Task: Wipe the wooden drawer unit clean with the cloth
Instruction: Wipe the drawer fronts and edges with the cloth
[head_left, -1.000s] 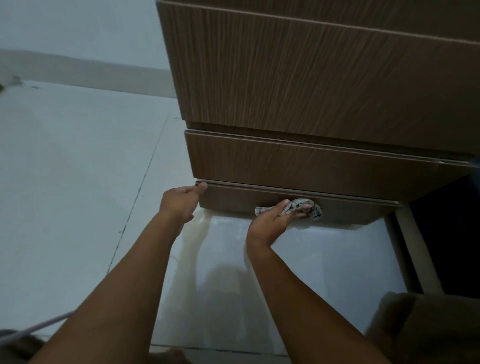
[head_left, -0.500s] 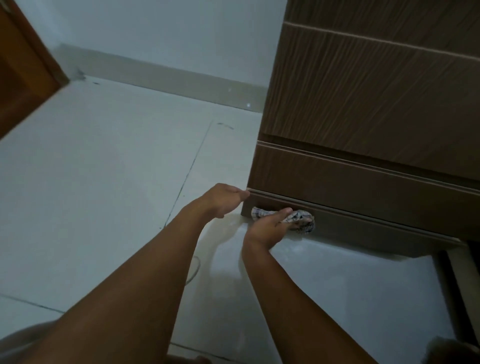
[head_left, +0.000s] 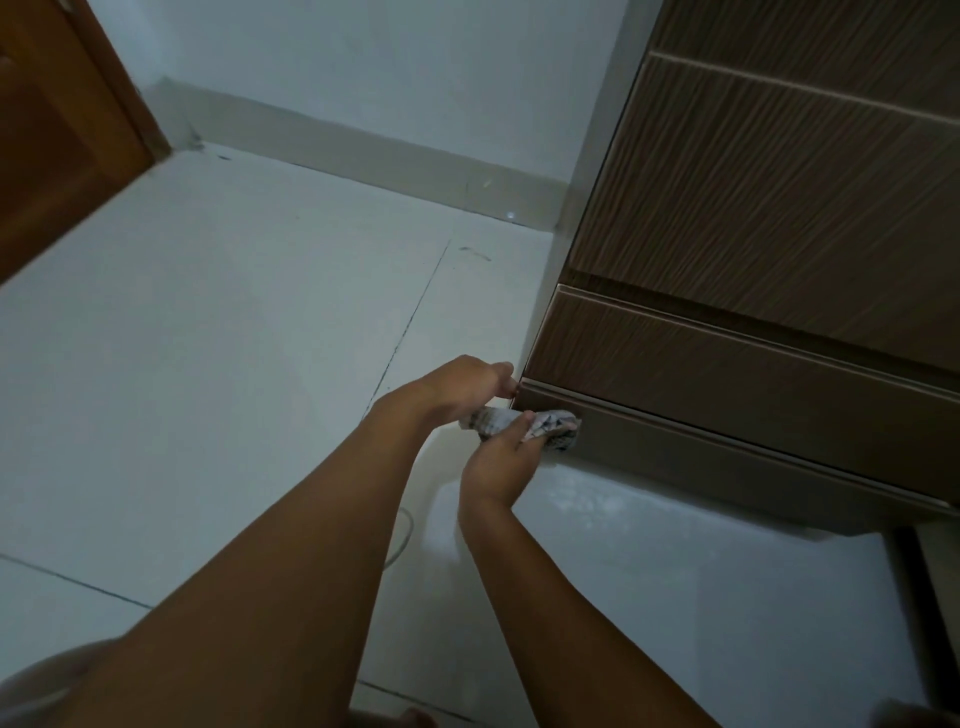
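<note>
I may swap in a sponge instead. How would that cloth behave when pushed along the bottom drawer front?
The cloth is bunched in the right hand, so it is probably floppy and light. Crumpled against the bottom drawer front, it likely moulds to edges. It may drag or fold rather than glide.

drawer unit (head_left: 753, 208): dark brown, fine streaked woodgrain, paler edge lines | cloth (head_left: 545, 423): white-grey, dark checked print | floor (head_left: 208, 364): pale grey-white tiles, dark grout lines | door (head_left: 57, 135): orange-brown wood | wall (head_left: 389, 67): pale bluish-white

Home room: tiled floor (head_left: 208, 364), wooden door (head_left: 57, 130).
</note>
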